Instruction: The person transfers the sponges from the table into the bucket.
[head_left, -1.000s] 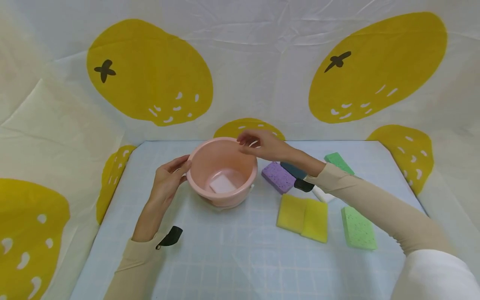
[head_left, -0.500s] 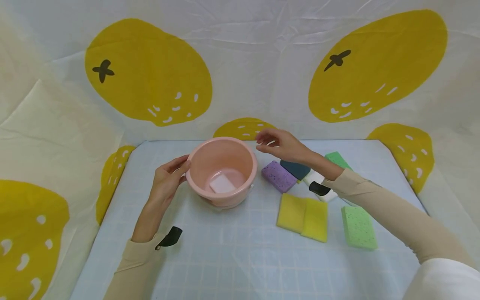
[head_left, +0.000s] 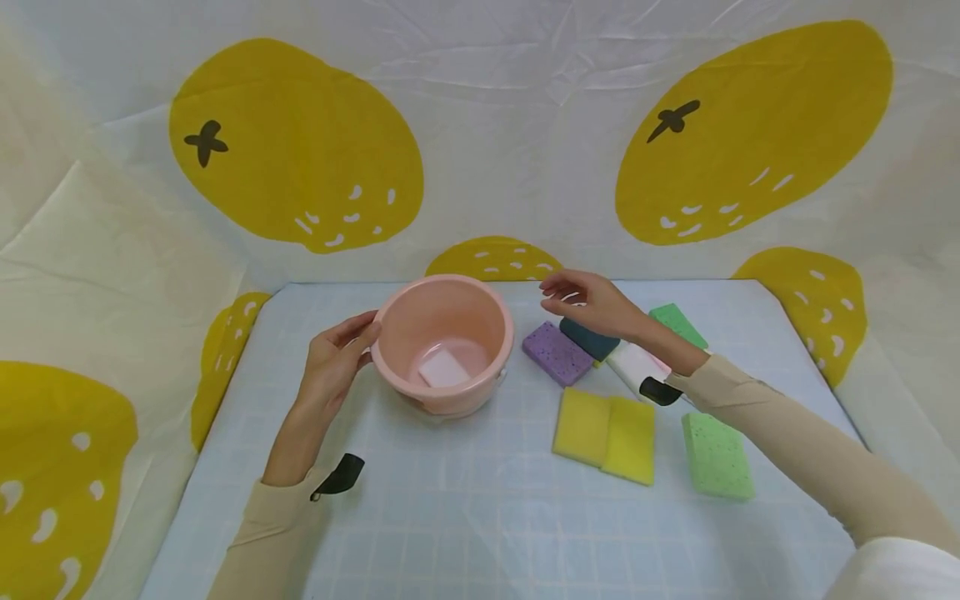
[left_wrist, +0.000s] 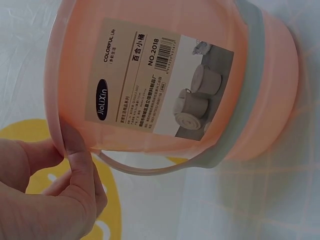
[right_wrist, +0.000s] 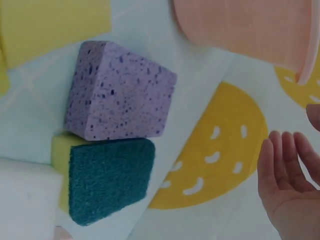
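Observation:
A pink bucket (head_left: 442, 333) stands upright on the table, with a flat white rectangular piece (head_left: 444, 368) on its bottom. My left hand (head_left: 335, 358) pinches the bucket's rim at its left side; the left wrist view shows the thumb and fingers on either side of the edge, beside a printed label (left_wrist: 160, 80). My right hand (head_left: 592, 307) hovers in the air right of the bucket, fingers loosely bent around nothing. Nearest below it are a purple speckled sponge (head_left: 557, 353) and a yellow sponge with a dark green scouring face (right_wrist: 112, 180).
Two yellow sponge pieces (head_left: 604, 436) lie side by side in front. A light green sponge (head_left: 717, 456) sits to the right, a darker green one (head_left: 678, 325) behind it. A white block (head_left: 633, 364) is partly covered by the right forearm. Fruit-printed cloth (head_left: 517, 125) walls the back.
My right hand has moved from over the bucket's rim to the right, above the sponges. The left hand and the bucket have stayed in place.

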